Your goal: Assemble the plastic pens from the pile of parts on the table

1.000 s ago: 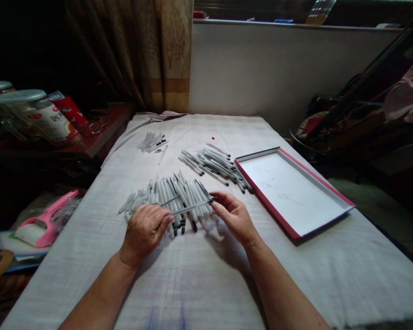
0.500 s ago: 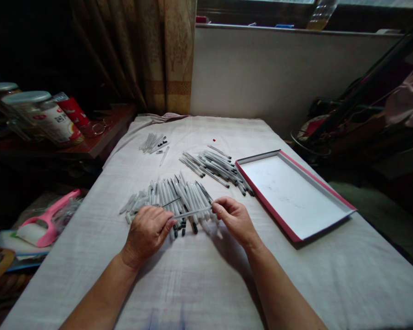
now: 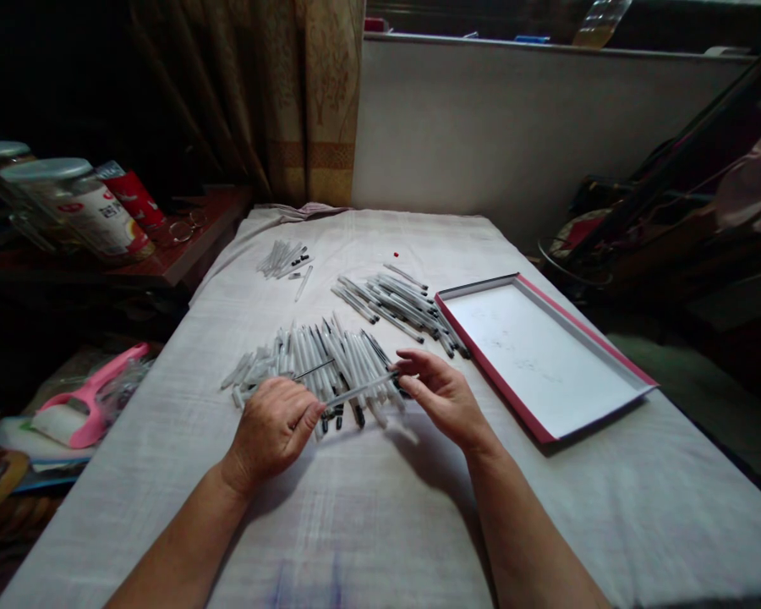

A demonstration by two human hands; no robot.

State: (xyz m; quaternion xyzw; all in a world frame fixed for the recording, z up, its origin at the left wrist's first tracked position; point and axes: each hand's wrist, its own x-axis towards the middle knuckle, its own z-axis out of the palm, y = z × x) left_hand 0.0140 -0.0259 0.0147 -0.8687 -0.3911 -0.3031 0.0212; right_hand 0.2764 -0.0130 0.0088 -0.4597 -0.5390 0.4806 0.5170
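My left hand (image 3: 276,427) is closed, with thumb and fingers pinching the near-left end of a translucent pen (image 3: 358,392). The pen slants up to the right, above a pile of pens. My right hand (image 3: 440,393) has its thumb and fingertips at the pen's far end, more loosely curled than my left; a small dark part shows between them. Under and behind the held pen lies the pile of clear pens (image 3: 304,351), several with black ends toward me. A dark thin rod (image 3: 314,370) lies across this pile.
Behind the pile lies a bundle of black-ended pens (image 3: 399,303). At the back left is a smaller group of clear pieces and black bits (image 3: 282,258). A shallow red-edged box lid (image 3: 500,368) stands right. Jars (image 3: 79,211) and a pink tape dispenser (image 3: 95,402) are at left.
The fingers of my right hand have loosened and spread a little at the pen's end, and the pen tilts more upward to the right. My left hand keeps its pinch.
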